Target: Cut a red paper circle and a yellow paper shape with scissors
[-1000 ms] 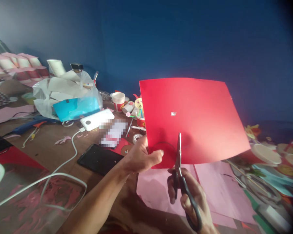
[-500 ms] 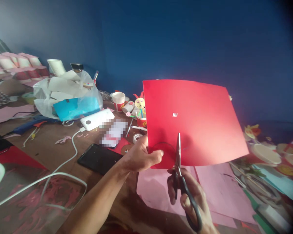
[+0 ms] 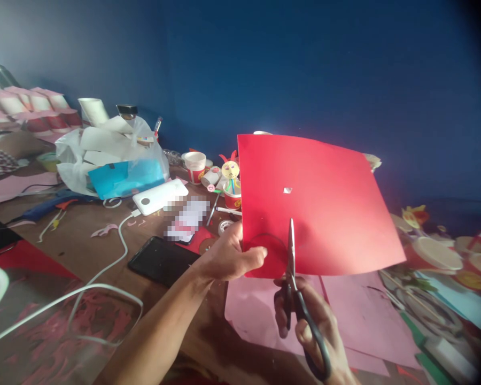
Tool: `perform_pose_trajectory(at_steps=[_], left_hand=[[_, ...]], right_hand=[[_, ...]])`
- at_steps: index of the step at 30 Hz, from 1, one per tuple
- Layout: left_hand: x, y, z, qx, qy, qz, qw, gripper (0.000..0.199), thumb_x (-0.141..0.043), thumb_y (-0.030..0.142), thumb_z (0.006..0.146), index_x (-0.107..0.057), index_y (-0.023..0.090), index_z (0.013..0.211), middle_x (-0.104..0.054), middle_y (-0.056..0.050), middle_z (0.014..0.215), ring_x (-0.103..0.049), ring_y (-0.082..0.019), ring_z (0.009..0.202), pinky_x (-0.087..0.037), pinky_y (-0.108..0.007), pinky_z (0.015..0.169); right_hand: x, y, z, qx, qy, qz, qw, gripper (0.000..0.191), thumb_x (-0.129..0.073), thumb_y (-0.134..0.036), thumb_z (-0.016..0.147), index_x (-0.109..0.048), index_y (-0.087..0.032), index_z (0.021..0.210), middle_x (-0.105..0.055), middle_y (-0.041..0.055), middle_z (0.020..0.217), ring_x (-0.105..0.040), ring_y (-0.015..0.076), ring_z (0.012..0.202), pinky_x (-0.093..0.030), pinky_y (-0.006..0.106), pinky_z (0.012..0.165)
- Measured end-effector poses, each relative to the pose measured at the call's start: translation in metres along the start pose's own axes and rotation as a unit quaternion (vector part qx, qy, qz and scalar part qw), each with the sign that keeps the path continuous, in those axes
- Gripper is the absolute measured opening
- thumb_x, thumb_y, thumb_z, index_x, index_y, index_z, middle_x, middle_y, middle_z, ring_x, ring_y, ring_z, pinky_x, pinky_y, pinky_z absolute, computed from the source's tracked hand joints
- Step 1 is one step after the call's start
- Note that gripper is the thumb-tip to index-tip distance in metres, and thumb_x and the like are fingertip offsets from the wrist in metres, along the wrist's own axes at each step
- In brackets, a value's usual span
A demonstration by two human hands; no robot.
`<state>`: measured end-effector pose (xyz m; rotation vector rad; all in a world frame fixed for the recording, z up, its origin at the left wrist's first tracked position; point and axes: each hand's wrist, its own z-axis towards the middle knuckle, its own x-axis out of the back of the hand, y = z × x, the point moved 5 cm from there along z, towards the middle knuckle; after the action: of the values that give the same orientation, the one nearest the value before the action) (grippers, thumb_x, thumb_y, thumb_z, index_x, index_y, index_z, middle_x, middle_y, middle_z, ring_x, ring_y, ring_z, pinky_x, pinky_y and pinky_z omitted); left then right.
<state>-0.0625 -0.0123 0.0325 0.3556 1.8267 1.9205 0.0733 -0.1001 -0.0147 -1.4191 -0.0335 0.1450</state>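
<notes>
Your left hand (image 3: 230, 259) pinches the red sheet (image 3: 320, 206) upright by its lower corner, clear of the desk (image 3: 104, 256). That lets your right hand (image 3: 318, 326), clamped on the scissors (image 3: 294, 283), cut upward beside the drawn circle (image 3: 269, 255).

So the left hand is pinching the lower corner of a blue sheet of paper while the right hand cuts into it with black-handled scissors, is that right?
Not quite: the sheet of paper is red, not blue; only the wall behind it is blue. The head view shows the left hand pinching its lower corner while the right hand works the black-handled scissors up into its bottom edge.
</notes>
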Motion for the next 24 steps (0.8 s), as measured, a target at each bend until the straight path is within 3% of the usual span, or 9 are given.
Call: perform_pose_trajectory(at_steps=[11, 24], left_hand=[[-0.0001, -0.0011, 0.0001, -0.005, -0.034, 0.007, 0.999, 0.012, -0.053, 0.014, 0.075, -0.050, 0.015, 0.086, -0.047, 0.002, 0.069, -0.040, -0.007, 0.057, -0.034, -0.023, 0.051], [0.0039, -0.0056, -0.0006, 0.029, -0.022, 0.023, 0.999, 0.019, -0.056, 0.019, 0.074, -0.049, 0.016, 0.092, -0.042, 0.005, 0.064, -0.037, -0.007, 0.052, -0.033, -0.023, 0.049]], right_hand=[[-0.0005, 0.0019, 0.0009, 0.023, 0.006, 0.009, 1.000, 0.046, -0.060, -0.057, 0.075, -0.054, -0.024, 0.108, -0.048, -0.0038, 0.059, -0.040, 0.0105, 0.049, -0.035, 0.021, 0.043], [0.0022, 0.0023, -0.0024, -0.003, 0.012, -0.002, 1.000, 0.046, -0.061, -0.057, 0.073, -0.055, -0.026, 0.106, -0.047, -0.0046, 0.058, -0.039, 0.0094, 0.048, -0.034, 0.020, 0.042]])
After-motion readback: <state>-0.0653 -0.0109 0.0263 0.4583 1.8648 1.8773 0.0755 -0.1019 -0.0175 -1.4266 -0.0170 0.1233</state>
